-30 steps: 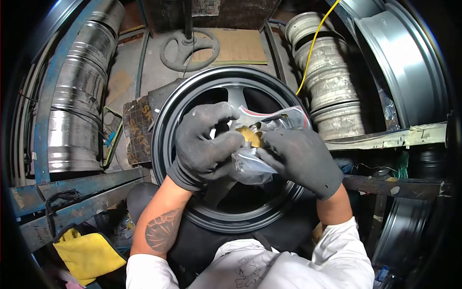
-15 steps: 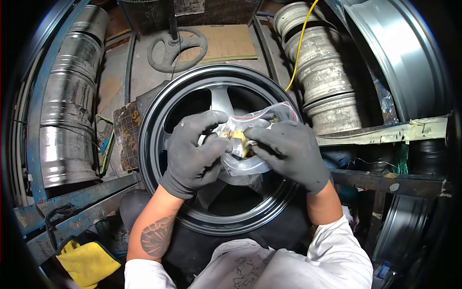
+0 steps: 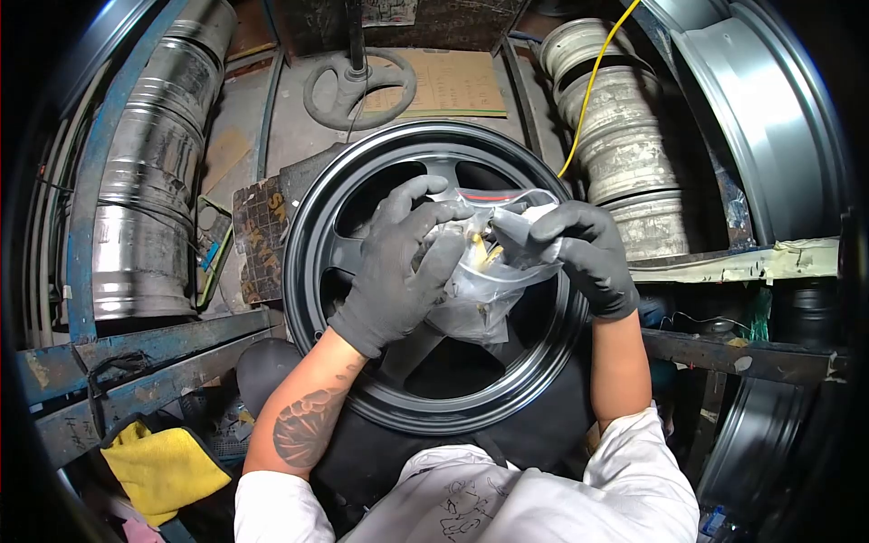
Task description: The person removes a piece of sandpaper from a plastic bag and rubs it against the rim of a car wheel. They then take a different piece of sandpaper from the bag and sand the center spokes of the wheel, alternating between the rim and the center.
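A clear zip bag (image 3: 484, 312) with a red strip at its mouth is held over a dark wheel rim (image 3: 312, 195). My gloved left hand (image 3: 403, 262) grips the bag's left side, its fingers curled around the plastic. Yellow bits (image 3: 489, 255) show inside the bag's mouth. With thumb and fingers, my gloved right hand (image 3: 593, 258) pinches a small grey sheet (image 3: 514, 226) with a pale edge, at the right of the opening. What else lies in the bag is blurred by the plastic.
Stacked metal rims stand at the left (image 3: 145, 199) and right (image 3: 625, 136), behind steel frame bars. Beyond the wheel is a grey handwheel (image 3: 360, 89) by a cardboard sheet (image 3: 453, 83). A yellow cable (image 3: 593, 81) hangs at right; a yellow cloth (image 3: 167, 471) lies lower left.
My right hand has moved right and up, away from my left hand, with the grey sheet now showing in its fingers. The bag's mouth has opened wider. The whole view has shifted slightly.
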Demonstrator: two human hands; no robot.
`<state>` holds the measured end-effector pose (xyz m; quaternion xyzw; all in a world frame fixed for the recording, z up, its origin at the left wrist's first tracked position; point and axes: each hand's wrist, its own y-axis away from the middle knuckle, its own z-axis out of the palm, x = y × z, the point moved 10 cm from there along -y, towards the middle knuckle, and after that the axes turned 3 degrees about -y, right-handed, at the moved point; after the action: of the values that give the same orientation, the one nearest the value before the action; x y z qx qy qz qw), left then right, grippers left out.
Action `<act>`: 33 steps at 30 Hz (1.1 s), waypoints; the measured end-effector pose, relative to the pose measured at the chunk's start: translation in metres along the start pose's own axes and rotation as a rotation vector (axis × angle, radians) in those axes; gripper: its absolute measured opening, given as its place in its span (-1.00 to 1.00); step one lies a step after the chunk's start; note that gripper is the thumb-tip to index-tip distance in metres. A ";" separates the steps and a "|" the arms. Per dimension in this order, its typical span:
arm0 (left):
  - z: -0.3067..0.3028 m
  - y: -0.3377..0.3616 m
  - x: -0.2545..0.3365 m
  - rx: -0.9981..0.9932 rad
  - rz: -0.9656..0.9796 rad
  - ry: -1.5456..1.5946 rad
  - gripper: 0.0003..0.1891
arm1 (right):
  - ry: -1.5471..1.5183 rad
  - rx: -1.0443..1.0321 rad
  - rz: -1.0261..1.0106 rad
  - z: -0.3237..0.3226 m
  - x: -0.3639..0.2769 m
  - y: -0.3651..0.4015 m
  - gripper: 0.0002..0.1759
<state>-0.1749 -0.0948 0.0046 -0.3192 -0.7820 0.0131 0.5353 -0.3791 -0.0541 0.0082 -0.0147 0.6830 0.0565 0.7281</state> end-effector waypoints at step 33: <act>0.024 0.003 -0.024 -0.085 -0.322 0.329 -0.82 | 0.256 0.124 0.010 0.015 0.017 -0.004 -0.67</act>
<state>-0.1884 -0.0975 -0.0265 -0.2105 -0.7249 -0.1576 0.6367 -0.3625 -0.0559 -0.0083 0.0265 0.7724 0.0157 0.6344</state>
